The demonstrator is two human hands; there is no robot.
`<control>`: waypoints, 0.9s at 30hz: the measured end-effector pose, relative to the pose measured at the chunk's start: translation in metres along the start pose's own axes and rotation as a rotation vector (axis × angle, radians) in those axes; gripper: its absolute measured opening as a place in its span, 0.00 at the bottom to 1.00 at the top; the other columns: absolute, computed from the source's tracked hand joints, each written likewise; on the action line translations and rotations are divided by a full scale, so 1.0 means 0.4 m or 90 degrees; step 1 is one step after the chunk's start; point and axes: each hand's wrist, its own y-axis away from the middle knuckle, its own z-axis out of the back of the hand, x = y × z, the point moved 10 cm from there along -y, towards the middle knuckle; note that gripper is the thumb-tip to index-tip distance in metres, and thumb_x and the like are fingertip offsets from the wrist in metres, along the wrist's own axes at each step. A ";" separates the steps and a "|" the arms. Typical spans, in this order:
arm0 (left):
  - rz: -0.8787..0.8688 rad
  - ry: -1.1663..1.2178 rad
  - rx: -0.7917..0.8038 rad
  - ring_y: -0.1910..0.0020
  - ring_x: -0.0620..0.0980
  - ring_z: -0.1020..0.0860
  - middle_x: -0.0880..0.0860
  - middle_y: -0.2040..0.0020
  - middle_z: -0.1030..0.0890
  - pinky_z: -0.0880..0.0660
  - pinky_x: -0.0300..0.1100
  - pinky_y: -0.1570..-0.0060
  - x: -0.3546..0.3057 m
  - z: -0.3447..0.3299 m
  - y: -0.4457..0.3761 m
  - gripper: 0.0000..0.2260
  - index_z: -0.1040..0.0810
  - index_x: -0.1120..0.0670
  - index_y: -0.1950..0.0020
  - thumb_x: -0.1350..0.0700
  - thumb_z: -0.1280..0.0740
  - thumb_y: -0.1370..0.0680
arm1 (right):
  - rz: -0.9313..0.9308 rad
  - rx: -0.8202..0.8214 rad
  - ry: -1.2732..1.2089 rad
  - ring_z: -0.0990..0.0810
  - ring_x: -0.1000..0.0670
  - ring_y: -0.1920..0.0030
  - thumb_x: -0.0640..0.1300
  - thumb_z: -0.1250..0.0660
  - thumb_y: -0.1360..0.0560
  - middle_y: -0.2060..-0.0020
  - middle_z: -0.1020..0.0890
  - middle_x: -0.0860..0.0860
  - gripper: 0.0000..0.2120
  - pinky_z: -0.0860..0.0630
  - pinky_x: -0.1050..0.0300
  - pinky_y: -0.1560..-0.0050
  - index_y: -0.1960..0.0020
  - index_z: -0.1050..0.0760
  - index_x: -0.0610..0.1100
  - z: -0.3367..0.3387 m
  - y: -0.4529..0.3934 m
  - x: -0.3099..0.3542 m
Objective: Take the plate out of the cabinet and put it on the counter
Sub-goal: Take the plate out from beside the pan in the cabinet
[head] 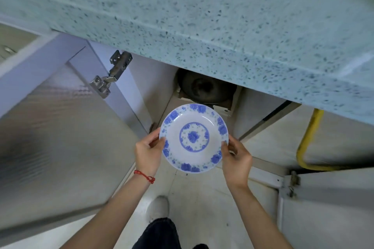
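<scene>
While the plate (pixel 193 138) hangs in the air in front of the open cabinet (pixel 204 95), below the counter's front edge, the step in hand looks like the carry: the plate seems clear of the shelf, and what remains is to bring it up and set it down on the counter (pixel 202 16).

Going from the left, the cabinet door (pixel 60 127) stands swung wide, its frosted panel blurred, with a metal hinge (pixel 110 76) at its upper inner corner. Next comes the left hand (pixel 148 152), a red string bracelet (pixel 144 176) on its wrist, closed on the plate's left rim with the thumb on top and the fingers underneath. The plate, white with blue flowers round the rim and in the middle, sits roughly level between the hands, face up. Behind it, deep in the cabinet, lies a dark round thing, perhaps a pan (pixel 204 87); I cannot tell for sure. The right hand (pixel 235 156) grips the right rim in the same way. Further right, a yellow hose (pixel 307 139) runs down and bends along the cabinet floor, and a second door (pixel 327 208) stands open at the lower right.

Next, I judge, the plate must come back toward the body and then rise, because the speckled counter overhangs the cabinet; lifting straight up risks knocking the far rim against its underside. Both open doors flank the person's shoe (pixel 158 207) and leg, so stepping back calls for care.
</scene>
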 end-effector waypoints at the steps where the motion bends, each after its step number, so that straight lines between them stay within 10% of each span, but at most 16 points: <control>1: 0.006 -0.007 -0.004 0.63 0.32 0.21 0.32 0.66 0.19 0.24 0.26 0.61 -0.013 0.015 0.021 0.17 0.24 0.58 0.43 0.72 0.37 0.28 | -0.004 0.005 0.008 0.20 0.65 0.60 0.37 0.35 0.26 0.60 0.20 0.63 0.10 0.21 0.67 0.61 0.46 0.21 0.46 0.011 0.017 0.017; 27: -0.007 -0.009 -0.044 0.58 0.39 0.18 0.33 0.62 0.17 0.23 0.29 0.61 -0.593 0.370 0.397 0.14 0.21 0.55 0.45 0.67 0.35 0.27 | -0.071 0.037 0.029 0.19 0.62 0.63 0.37 0.36 0.26 0.64 0.19 0.68 0.11 0.24 0.71 0.67 0.47 0.21 0.46 0.255 0.369 0.615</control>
